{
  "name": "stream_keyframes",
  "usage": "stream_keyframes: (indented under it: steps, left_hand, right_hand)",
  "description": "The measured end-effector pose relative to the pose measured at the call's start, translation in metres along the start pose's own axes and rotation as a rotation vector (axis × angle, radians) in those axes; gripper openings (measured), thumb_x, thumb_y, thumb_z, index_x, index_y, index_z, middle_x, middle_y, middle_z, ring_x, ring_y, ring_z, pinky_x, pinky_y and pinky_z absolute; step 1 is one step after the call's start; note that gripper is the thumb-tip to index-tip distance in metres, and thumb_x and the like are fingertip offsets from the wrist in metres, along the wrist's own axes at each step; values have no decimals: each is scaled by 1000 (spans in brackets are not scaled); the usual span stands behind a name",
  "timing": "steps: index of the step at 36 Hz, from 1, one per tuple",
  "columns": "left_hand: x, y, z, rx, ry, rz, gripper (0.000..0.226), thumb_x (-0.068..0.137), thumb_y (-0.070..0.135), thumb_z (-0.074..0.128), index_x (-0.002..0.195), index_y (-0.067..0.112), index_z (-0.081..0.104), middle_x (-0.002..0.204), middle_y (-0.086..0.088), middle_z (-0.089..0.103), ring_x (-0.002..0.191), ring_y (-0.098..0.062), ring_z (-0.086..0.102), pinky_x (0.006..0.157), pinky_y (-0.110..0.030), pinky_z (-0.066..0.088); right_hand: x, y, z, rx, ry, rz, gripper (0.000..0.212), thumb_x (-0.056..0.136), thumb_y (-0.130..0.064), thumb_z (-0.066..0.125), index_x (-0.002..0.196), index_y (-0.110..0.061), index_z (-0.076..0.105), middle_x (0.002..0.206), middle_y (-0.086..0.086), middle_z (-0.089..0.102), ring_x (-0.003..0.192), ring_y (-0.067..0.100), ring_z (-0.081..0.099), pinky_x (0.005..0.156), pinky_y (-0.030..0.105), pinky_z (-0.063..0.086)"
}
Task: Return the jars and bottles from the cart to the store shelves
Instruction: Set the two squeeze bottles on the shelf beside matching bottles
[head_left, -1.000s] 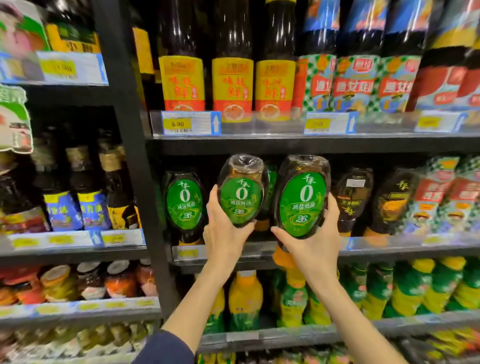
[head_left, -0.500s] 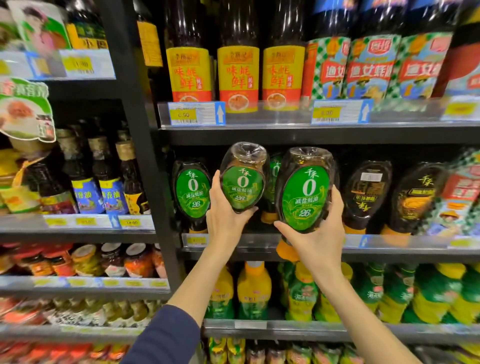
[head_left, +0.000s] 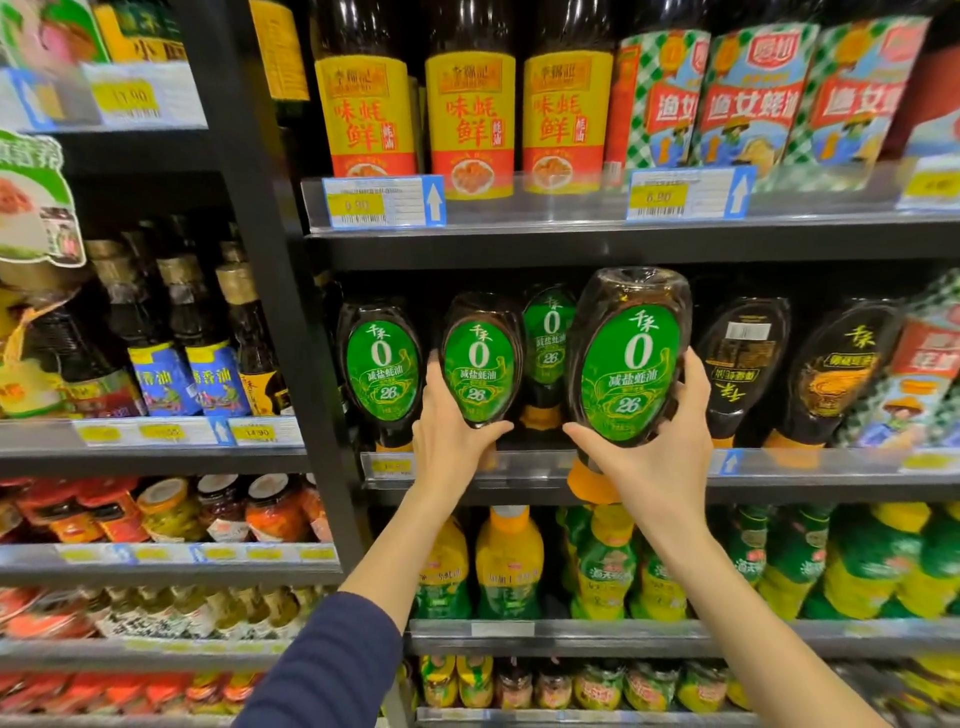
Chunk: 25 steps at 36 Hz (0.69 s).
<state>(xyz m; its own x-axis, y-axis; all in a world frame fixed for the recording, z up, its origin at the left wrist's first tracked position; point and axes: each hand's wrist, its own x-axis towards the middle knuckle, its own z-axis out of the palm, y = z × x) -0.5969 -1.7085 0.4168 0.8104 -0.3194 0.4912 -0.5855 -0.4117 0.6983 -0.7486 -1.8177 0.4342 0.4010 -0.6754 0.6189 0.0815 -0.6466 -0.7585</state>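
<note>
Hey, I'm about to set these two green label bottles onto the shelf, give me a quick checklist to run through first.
1. Left hand wraps the left bottle: ok.
2. Right hand wraps the right bottle: ok.
3. Matching green-label shelf bottle stands here, so right shelf: ok.
4. Both held wide end up like it: ok.
5. Free slot for two: cannot tell, held bottles hide it.
6. Right bottle's cap above the shelf rail: cannot tell, it overlaps the rail in view.
</note>
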Motion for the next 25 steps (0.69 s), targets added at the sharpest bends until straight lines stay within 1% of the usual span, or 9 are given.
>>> stream_keyframes:
  steps: [4,8,15,20,25]
  left_hand:
    - [3,-3,2,26,35,-33,117,63,39,84,147,12,9,144,-11,40,130,-30,41,101,-45,39]
    - [1,-6,4,40,62,-84,119,61,43,84,147,11,7,143,-13,41,128,-32,44,99,-44,40]
    - [-3,-10,9,27,102,-124,112,63,46,82,144,12,13,131,-14,53,118,-33,53,94,-43,46]
    - [-2,-12,9,35,96,-119,111,62,45,83,143,11,15,125,-16,57,114,-33,56,92,-42,46]
    - [1,-15,6,59,71,-122,113,63,47,82,144,11,12,118,-18,59,109,-34,57,90,-43,47]
  right_hand:
    - [-1,6,1,0,11,4,116,55,-36,88,145,-28,15,147,-1,33,135,14,34,105,47,41]
    - [-3,9,2,-8,13,14,115,55,-36,87,144,-29,15,145,-1,36,134,15,36,104,47,42]
    - [-8,9,4,-34,10,25,115,55,-33,88,144,-29,15,145,1,36,133,15,36,103,47,42]
    - [-9,8,4,-43,10,30,115,55,-32,88,145,-27,16,146,1,35,133,14,35,103,47,43]
    - [-9,6,3,-42,12,30,114,56,-33,87,145,-28,16,146,1,34,134,14,35,103,46,43]
